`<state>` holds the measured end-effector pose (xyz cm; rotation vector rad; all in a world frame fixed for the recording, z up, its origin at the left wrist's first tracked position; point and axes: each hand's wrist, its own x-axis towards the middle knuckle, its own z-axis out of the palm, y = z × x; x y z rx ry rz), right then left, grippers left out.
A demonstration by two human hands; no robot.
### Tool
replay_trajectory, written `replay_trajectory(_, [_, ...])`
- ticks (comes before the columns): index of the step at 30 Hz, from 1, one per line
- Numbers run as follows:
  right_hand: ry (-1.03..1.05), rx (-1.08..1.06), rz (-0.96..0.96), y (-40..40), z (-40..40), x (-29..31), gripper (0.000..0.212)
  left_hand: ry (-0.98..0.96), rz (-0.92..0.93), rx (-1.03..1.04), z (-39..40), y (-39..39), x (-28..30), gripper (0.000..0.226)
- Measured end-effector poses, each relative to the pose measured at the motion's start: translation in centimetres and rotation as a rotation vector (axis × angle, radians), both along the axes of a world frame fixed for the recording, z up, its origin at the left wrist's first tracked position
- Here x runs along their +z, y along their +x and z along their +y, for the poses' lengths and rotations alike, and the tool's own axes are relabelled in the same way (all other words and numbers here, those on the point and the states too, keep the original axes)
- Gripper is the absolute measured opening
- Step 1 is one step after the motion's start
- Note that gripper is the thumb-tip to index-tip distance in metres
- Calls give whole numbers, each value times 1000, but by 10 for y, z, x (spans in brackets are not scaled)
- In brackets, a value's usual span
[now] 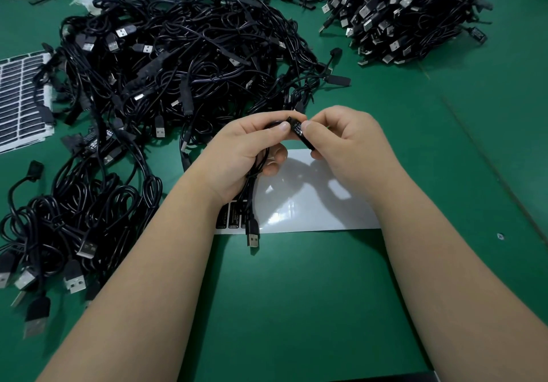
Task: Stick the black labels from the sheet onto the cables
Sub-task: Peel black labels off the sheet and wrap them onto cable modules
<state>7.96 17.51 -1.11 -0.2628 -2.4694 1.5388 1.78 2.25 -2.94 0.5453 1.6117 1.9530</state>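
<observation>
Green matting is being used as the work surface, with heaps of black cables lying beyond. Above a nearly emptied label sheet, one cable is being held by the left hand, fingers curled round its looped cord. Its small block end is being pinched by the right hand, where a black label is being pressed on. The cord is judged light and floppy, best gripped near the stiff block.
</observation>
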Motion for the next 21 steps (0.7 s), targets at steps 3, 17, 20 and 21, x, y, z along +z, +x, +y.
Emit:
replay_trajectory(3, [28, -8, 8, 0, 0, -2, 22, -17, -3, 7, 1, 1, 1, 22])
replay_trajectory(17, [-13, -55, -126, 1, 6, 1, 27, -117, 67, 207, 12, 9, 0, 16])
replay_trajectory(20, [25, -90, -133, -1, 5, 1, 36, -131, 45, 301, 17, 12, -1, 19])
replay_trajectory(21, [39, -97, -133, -2, 5, 1, 40, -135, 46, 327, 18, 12, -1, 20])
